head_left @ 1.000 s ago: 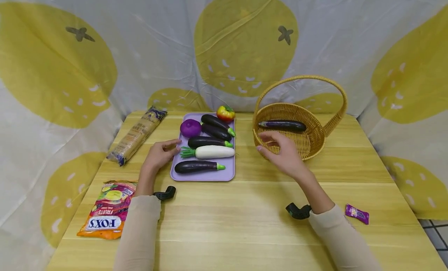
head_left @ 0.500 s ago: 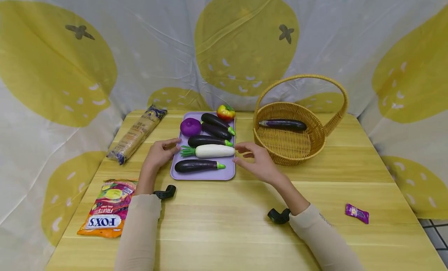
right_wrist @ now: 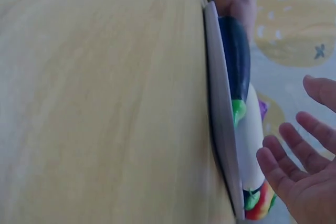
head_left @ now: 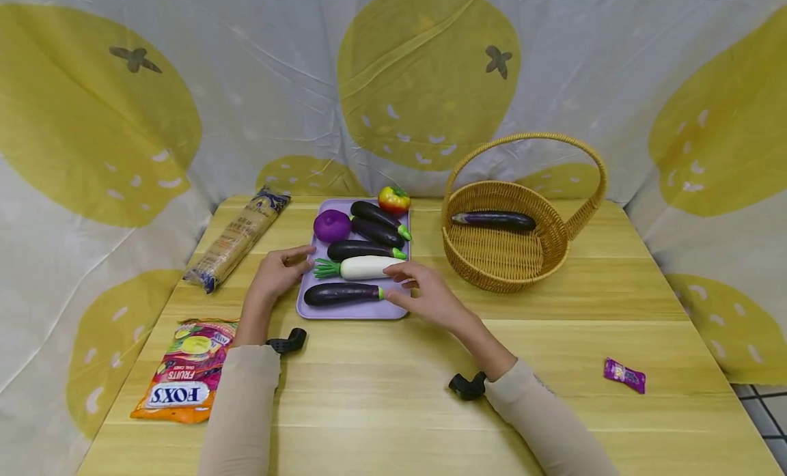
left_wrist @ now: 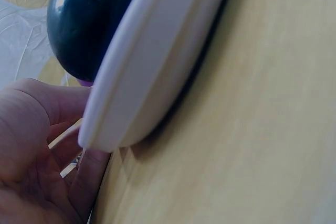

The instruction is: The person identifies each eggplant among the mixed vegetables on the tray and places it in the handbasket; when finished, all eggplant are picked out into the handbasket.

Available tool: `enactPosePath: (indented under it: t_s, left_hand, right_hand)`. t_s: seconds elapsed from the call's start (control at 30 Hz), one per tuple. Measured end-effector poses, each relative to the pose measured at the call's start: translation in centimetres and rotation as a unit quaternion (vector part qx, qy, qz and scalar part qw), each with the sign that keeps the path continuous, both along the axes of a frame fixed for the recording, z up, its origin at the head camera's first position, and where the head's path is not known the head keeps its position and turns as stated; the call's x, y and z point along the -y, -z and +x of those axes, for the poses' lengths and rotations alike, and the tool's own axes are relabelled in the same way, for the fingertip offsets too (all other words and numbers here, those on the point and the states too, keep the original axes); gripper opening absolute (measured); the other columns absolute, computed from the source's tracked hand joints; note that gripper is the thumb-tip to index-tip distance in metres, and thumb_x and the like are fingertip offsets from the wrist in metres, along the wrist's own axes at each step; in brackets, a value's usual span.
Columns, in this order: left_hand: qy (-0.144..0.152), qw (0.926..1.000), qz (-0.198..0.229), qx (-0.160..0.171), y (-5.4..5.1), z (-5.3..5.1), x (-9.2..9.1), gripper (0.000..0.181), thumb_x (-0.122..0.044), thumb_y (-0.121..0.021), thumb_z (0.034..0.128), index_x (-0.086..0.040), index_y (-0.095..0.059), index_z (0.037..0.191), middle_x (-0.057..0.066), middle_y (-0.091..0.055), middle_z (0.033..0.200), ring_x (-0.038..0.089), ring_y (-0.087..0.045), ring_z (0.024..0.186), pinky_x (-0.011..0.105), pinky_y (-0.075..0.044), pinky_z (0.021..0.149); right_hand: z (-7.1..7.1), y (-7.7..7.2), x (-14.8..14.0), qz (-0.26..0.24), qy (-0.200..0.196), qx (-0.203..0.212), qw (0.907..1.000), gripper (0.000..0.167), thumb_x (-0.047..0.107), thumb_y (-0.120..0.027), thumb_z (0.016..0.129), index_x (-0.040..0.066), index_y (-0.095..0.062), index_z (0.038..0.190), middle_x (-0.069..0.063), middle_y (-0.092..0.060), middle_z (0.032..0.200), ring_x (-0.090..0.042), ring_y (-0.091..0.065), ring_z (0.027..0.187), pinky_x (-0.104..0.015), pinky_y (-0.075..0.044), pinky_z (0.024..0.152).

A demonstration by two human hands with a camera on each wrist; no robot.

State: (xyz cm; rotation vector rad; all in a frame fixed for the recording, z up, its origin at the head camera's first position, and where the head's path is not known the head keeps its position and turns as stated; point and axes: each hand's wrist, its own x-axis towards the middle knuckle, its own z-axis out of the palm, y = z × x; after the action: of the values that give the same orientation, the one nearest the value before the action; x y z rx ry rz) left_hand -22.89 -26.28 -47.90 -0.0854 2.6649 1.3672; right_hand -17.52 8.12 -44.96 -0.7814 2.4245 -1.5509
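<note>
In the head view, a lilac tray (head_left: 396,308) holds several dark eggplants, the nearest eggplant (head_left: 341,294) lying along its front. Behind that one lies a white radish (head_left: 363,267) with green leaves. My left hand (head_left: 277,274) is at the tray's left edge, fingers relaxed; in the left wrist view its fingertips go partly out of sight behind the rim. Over the tray's right side hovers my right hand (head_left: 427,295), near the radish's tip and the front eggplant's green stem. The right wrist view shows its fingers spread, with nothing between them.
A wicker basket (head_left: 455,254) with a tall handle stands right of the tray, one eggplant (head_left: 494,220) inside. A purple onion (head_left: 333,225) and red-yellow pepper (head_left: 394,201) are at the tray's back. Noodle pack (head_left: 236,240) and candy bag (head_left: 187,370) lie left, a small purple packet (head_left: 624,375) right.
My right hand has moved left from the basket's front rim to above the tray's right side. My left hand stays at the tray's left edge.
</note>
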Motion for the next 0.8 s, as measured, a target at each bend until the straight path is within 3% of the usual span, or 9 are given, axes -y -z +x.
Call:
enactPosePath:
  t_s: [0.43, 0.8]
  left_hand:
    - [-0.002, 1.0, 0.003, 0.006, 0.2, -0.1, 0.0, 0.043, -0.034, -0.068, 0.1, -0.02, -0.067, 0.14, 0.013, -0.058, 0.149, 0.024, -0.061, 0.112, 0.018, -0.053, 0.076]
    - [-0.003, 1.0, 0.001, 0.005, 0.2, -0.1, 0.0, 0.042, -0.034, -0.069, 0.1001, -0.02, -0.067, 0.14, 0.013, -0.06, 0.148, 0.021, -0.061, 0.105, 0.019, -0.053, 0.074]
  right_hand:
    - [-0.1, 0.8, 1.4, 0.003, -0.021, 0.01, 0.9997, 0.046, 0.022, -0.075, 0.095, 0.002, -0.064, 0.135, -0.016, -0.065, 0.134, -0.032, -0.063, 0.12, -0.045, -0.054, 0.104]
    - [-0.7, 1.6, 2.4, 0.061, -0.039, -0.002, 0.9974, 0.049, 0.029, -0.073, 0.097, 0.008, -0.062, 0.141, -0.01, -0.064, 0.137, -0.026, -0.061, 0.123, -0.042, -0.051, 0.106]
